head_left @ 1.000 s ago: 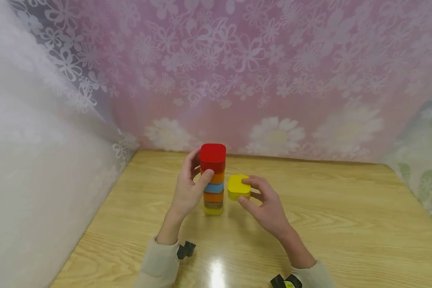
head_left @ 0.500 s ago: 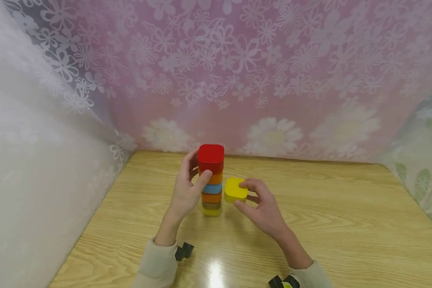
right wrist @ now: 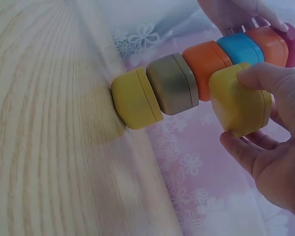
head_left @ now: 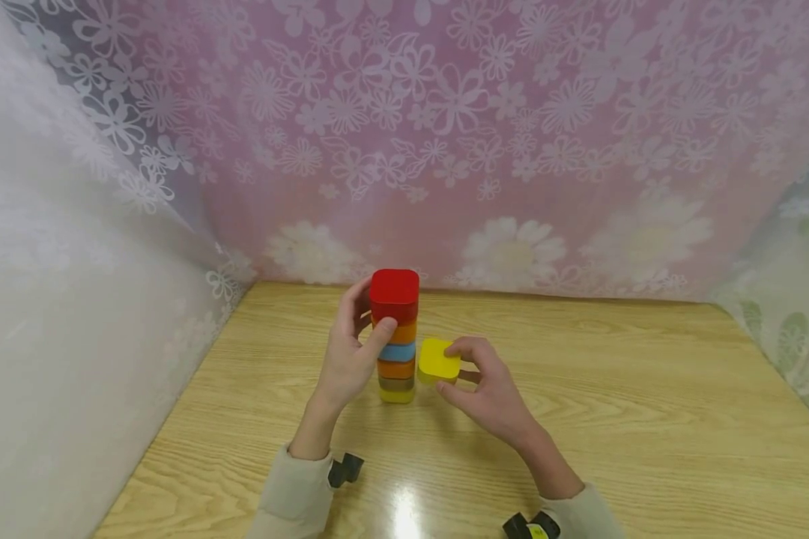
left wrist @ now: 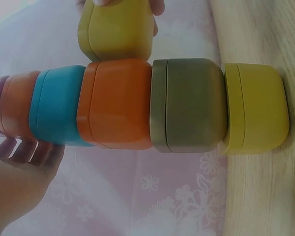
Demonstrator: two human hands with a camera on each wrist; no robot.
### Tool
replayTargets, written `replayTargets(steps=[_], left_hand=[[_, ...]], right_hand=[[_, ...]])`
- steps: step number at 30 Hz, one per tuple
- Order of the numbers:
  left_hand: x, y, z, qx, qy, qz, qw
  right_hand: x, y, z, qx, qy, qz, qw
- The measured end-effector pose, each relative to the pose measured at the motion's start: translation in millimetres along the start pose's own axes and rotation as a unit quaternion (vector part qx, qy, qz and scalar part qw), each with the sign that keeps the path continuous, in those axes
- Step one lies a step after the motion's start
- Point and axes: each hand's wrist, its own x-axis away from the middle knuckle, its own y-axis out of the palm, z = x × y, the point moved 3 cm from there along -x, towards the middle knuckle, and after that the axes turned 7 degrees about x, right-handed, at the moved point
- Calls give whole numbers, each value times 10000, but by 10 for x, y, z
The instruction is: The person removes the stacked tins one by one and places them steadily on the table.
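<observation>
while the left hand stays wrapped round the upper part of an upright stack of six rounded, square, plastic-looking boxes, the right hand has brought a loose yellow, round-cornered box closer to it. a second ago a strip of table showed between that loose box and the stack in the head view; now the strip has nearly closed, and the box also sits a little lower than it did. most of that shift came in the first half-second, with only a slight move since.

the right hand's grip is closed on the loose box, thumb on one side and fingers on the other. the box is just beside the stack, off the table, about level with the lower orange box; whether the two touch i cannot tell.

the left hand's grip is closed too, its thumb lying near where the bright red box on top meets the upper orange box. below come a blue box, the lower orange one, an olive-brown box and a yellow bottom box standing on the pale wood-grain table. their order has not changed, and the stack remains upright.
</observation>
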Motion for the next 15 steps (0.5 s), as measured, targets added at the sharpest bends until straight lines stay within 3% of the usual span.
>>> replayTargets(steps=[15], left_hand=[[-6,-6,-10,-13,24,-22,10000]], right_hand=[[4,40,92,163,400,-186,9989]])
